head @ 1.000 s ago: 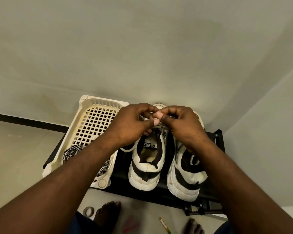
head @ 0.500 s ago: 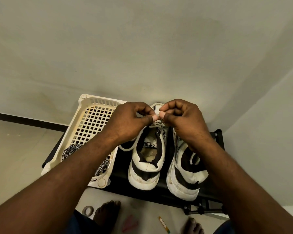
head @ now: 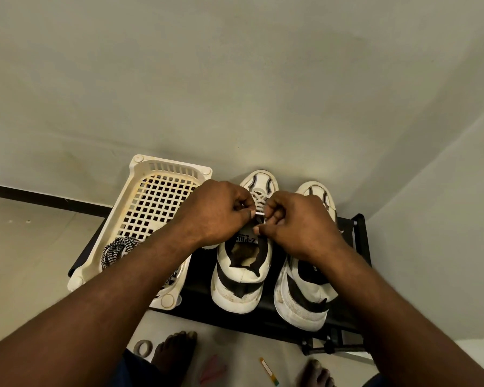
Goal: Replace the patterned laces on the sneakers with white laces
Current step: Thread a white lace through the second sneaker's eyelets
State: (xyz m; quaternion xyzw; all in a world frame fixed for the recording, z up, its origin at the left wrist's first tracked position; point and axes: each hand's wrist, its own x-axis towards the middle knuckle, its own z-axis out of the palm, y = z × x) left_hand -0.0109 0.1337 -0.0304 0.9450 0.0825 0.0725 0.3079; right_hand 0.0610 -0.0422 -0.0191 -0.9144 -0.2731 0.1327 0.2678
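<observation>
Two white sneakers with black bands stand side by side on a black rack [head: 359, 275], toes to the wall. The left sneaker [head: 242, 277] has a white lace [head: 259, 201] crossed through its upper eyelets. My left hand [head: 218, 216] pinches the lace's white tip over the tongue. My right hand [head: 296, 222] pinches the lace on the other side, fingers curled at the eyelets. The right sneaker [head: 305, 297] lies partly under my right forearm. The black-and-white patterned laces [head: 118, 248] are coiled in a cream basket [head: 151, 196] to the left.
The rack stands in a corner, walls close behind and to the right. My bare feet [head: 173, 356] are on the floor below, near a tape roll [head: 143, 347], a pink scrap and a small orange-white strip [head: 268, 374].
Both hands have dropped lower onto the left sneaker's tongue and moved slightly apart. The lace's white tip now shows between them, and both toe caps have come into view.
</observation>
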